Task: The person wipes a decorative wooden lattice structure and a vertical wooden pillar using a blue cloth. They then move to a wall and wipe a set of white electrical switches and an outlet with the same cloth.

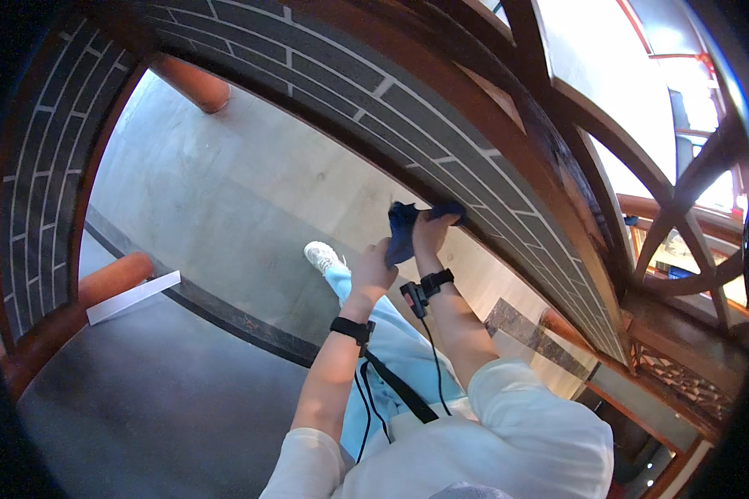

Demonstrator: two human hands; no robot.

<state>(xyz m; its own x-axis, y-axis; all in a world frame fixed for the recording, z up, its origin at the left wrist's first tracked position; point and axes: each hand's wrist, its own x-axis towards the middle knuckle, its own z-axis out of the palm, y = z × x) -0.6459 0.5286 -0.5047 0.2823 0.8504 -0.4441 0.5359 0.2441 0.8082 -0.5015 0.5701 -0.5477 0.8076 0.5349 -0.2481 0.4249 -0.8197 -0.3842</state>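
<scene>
A dark blue cloth (402, 234) is bunched between my two hands, beside the lower wooden edge of a grey brick-patterned panel (406, 134). My left hand (376, 268) grips the cloth's lower left end. Up against the panel's edge, my right hand (434, 231) is closed on the cloth's other part, and some of the fabric sticks out past the fingers towards the brickwork. Black bands with small devices and cables sit on both wrists.
A brown wooden lattice (674, 206) curves along the right. Reddish round posts (193, 84) stand on the grey floor (225, 168). At the left, a white strip-like board (134, 298) lies by another post (117, 279). A dark floor band (243, 321) crosses beneath me.
</scene>
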